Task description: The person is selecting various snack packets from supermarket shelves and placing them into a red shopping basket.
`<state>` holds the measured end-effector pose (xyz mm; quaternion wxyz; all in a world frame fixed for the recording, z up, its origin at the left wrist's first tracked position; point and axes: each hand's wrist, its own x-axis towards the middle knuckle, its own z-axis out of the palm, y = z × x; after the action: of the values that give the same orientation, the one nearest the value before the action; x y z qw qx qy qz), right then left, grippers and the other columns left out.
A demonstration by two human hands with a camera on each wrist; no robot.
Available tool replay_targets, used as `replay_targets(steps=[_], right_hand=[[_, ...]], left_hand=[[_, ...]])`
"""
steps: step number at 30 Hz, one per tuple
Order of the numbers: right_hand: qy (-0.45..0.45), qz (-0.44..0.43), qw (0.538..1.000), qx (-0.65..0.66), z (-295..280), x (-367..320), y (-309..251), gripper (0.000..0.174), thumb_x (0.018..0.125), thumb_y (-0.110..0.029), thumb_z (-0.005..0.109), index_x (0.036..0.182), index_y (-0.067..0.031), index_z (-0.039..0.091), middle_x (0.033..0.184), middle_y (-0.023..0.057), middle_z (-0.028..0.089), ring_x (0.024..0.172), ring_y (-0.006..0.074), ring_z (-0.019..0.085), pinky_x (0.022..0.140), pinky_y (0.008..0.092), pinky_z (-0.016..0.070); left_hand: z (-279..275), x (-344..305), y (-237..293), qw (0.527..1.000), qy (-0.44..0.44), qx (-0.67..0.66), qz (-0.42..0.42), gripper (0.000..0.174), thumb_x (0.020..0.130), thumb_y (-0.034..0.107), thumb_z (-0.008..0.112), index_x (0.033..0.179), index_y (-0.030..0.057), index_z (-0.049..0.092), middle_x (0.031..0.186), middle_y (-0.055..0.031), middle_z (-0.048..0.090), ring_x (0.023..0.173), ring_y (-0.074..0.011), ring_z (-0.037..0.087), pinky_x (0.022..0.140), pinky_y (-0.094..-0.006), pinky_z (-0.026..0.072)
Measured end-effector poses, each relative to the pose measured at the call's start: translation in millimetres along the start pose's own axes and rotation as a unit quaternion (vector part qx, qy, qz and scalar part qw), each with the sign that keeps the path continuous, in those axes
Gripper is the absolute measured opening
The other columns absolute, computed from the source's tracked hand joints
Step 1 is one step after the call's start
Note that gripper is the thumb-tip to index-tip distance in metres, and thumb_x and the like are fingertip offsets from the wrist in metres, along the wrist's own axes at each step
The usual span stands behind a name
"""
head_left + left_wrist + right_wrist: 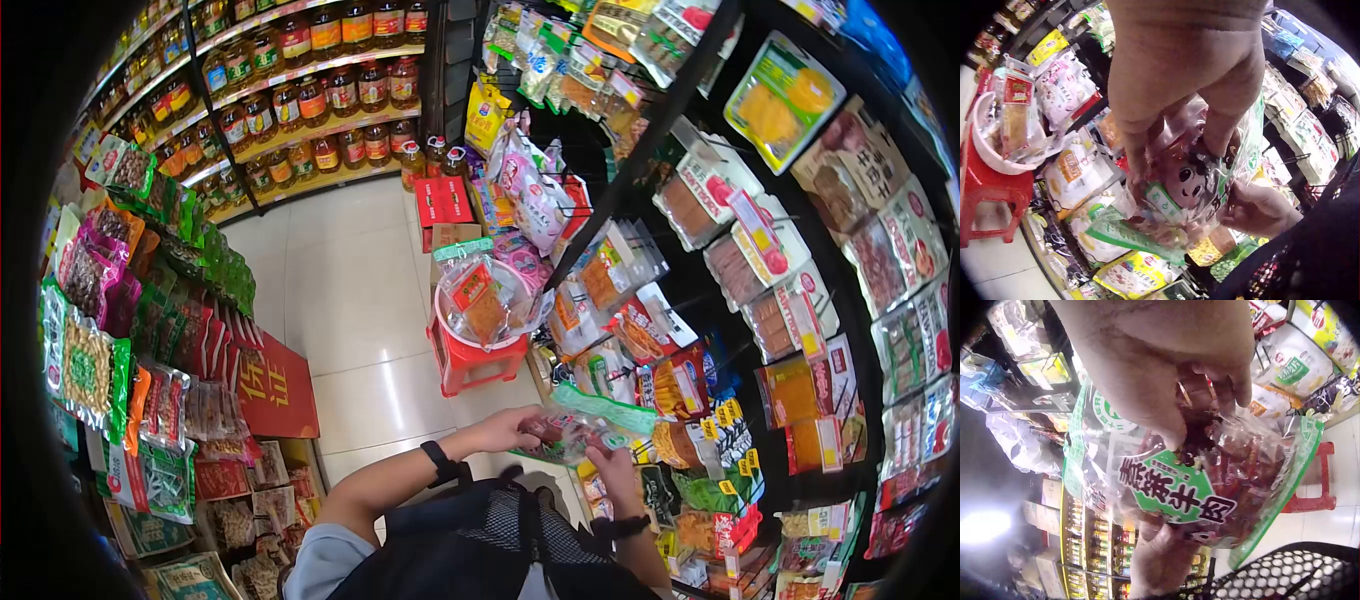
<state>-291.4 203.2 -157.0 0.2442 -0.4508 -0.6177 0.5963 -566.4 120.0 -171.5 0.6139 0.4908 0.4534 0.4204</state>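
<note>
On the green label (1175,484) of a clear bag (1250,481), the last two characters can be read as 牛肉, the first ones less surely; a cartoon face (1186,185) is printed on the other visible side; 保证 is shown on a red board (275,385), while most lettering on the hanging packets (775,320) is too small to be read; the bag is held in front of the racks, near a red stool (490,375); it is gripped by the left hand (508,432) and pinched by the right hand (617,474); in the right wrist view its long axis is laid left to right, a green edge at each end, the lettering slanted down rightward; some fingertips are hidden by the bag, and its contents are blurred by glare
</note>
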Motion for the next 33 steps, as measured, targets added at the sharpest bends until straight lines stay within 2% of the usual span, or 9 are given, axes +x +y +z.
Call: replay_targets(steps=[8, 12, 15, 19, 20, 24, 27, 28, 33], right_hand=[[-0.096, 0.088, 0.991, -0.040, 71.5, 165.5, -36.7, 0.031, 0.075, -0.001, 0.071, 0.106, 0.0012, 0.067, 0.101, 0.0076, 0.072, 0.093, 0.0195, 0.067, 0.086, 0.0323, 0.0502], [-0.108, -0.002, 0.991, -0.082, 103.7, 265.8, -32.7, 0.039, 0.071, 0.003, 0.068, 0.109, -0.0004, 0.066, 0.101, 0.0086, 0.072, 0.093, 0.0223, 0.067, 0.088, 0.0335, 0.0498], [-0.117, -0.074, 0.990, -0.026, 130.8, 326.1, -50.0, 0.039, 0.069, 0.002, 0.067, 0.108, -0.0002, 0.067, 0.101, 0.0089, 0.072, 0.092, 0.0228, 0.067, 0.088, 0.0340, 0.0494], [-0.094, -0.015, 0.985, -0.142, 144.7, 427.8, 4.8, 0.038, 0.066, 0.004, 0.063, 0.104, 0.0021, 0.066, 0.098, 0.0090, 0.070, 0.092, 0.0205, 0.065, 0.085, 0.0335, 0.0492], [-0.098, -0.007, 0.990, -0.100, 149.3, 454.7, 36.5, 0.039, 0.067, 0.005, 0.060, 0.106, 0.0014, 0.067, 0.099, 0.0096, 0.070, 0.093, 0.0215, 0.065, 0.085, 0.0340, 0.0490], [-0.139, 0.002, 0.965, -0.223, 174.8, 493.6, 30.0, 0.046, 0.070, -0.008, 0.064, 0.115, -0.0061, 0.066, 0.100, 0.0218, 0.070, 0.097, 0.0379, 0.067, 0.085, 0.0423, 0.0505], [-0.103, -0.018, 0.963, -0.250, 185.7, 515.1, 74.8, 0.051, 0.072, -0.007, 0.062, 0.124, -0.0061, 0.060, 0.103, 0.0224, 0.069, 0.099, 0.0384, 0.066, 0.086, 0.0411, 0.0502], [-0.167, 0.076, 0.941, -0.284, 186.1, 522.0, 77.4, 0.053, 0.076, -0.007, 0.060, 0.128, -0.0041, 0.055, 0.110, 0.0220, 0.068, 0.104, 0.0354, 0.065, 0.090, 0.0386, 0.0497], [-0.170, 0.046, 0.972, -0.156, 204.5, 532.7, 134.2, 0.039, 0.086, -0.005, 0.057, 0.124, -0.0024, 0.058, 0.113, 0.0167, 0.069, 0.107, 0.0261, 0.066, 0.090, 0.0360, 0.0506]], left_hand=[[-83.9, 18.5, -71.6, 0.972, 0.233, -0.033, 0.018, 0.042, 0.084, 0.002, 0.069, 0.123, 0.0018, 0.057, 0.104, -0.0074, 0.064, 0.097, -0.0164, 0.062, 0.086, -0.0340, 0.0509], [-140.2, 43.5, -65.4, 0.957, 0.273, 0.048, 0.084, 0.037, 0.088, 0.004, 0.066, 0.124, 0.0015, 0.059, 0.108, -0.0041, 0.066, 0.095, -0.0127, 0.060, 0.084, -0.0307, 0.0500], [-179.2, 71.2, -70.1, 0.952, 0.303, 0.031, 0.044, 0.039, 0.090, 0.004, 0.064, 0.128, 0.0017, 0.057, 0.111, -0.0055, 0.066, 0.096, -0.0141, 0.060, 0.086, -0.0315, 0.0489], [-210.1, 112.7, -83.3, 0.935, 0.352, -0.031, -0.033, 0.038, 0.088, 0.006, 0.064, 0.125, 0.0003, 0.058, 0.112, -0.0125, 0.064, 0.106, -0.0239, 0.061, 0.093, -0.0335, 0.0466], [-218.6, 126.3, -109.5, 0.929, 0.365, 0.056, 0.020, 0.041, 0.088, 0.007, 0.063, 0.127, 0.0007, 0.056, 0.106, -0.0129, 0.065, 0.099, -0.0242, 0.063, 0.090, -0.0346, 0.0479], [-241.3, 147.8, -123.2, 0.911, 0.390, -0.091, -0.096, 0.038, 0.088, 0.008, 0.062, 0.125, -0.0005, 0.058, 0.103, -0.0127, 0.067, 0.096, -0.0241, 0.064, 0.087, -0.0351, 0.0493], [-243.5, 150.7, -132.5, 0.889, 0.415, -0.150, -0.125, 0.033, 0.088, 0.008, 0.061, 0.120, -0.0017, 0.059, 0.102, -0.0122, 0.068, 0.095, -0.0229, 0.064, 0.086, -0.0349, 0.0499], [-244.8, 150.6, -134.0, 0.892, 0.408, -0.141, -0.136, 0.032, 0.088, 0.008, 0.061, 0.118, -0.0020, 0.059, 0.102, -0.0118, 0.068, 0.095, -0.0220, 0.064, 0.086, -0.0347, 0.0502], [-264.5, 140.1, -104.4, 0.894, 0.387, -0.138, -0.179, 0.032, 0.088, 0.007, 0.060, 0.118, -0.0020, 0.058, 0.101, -0.0108, 0.068, 0.091, -0.0179, 0.065, 0.083, -0.0333, 0.0513]])
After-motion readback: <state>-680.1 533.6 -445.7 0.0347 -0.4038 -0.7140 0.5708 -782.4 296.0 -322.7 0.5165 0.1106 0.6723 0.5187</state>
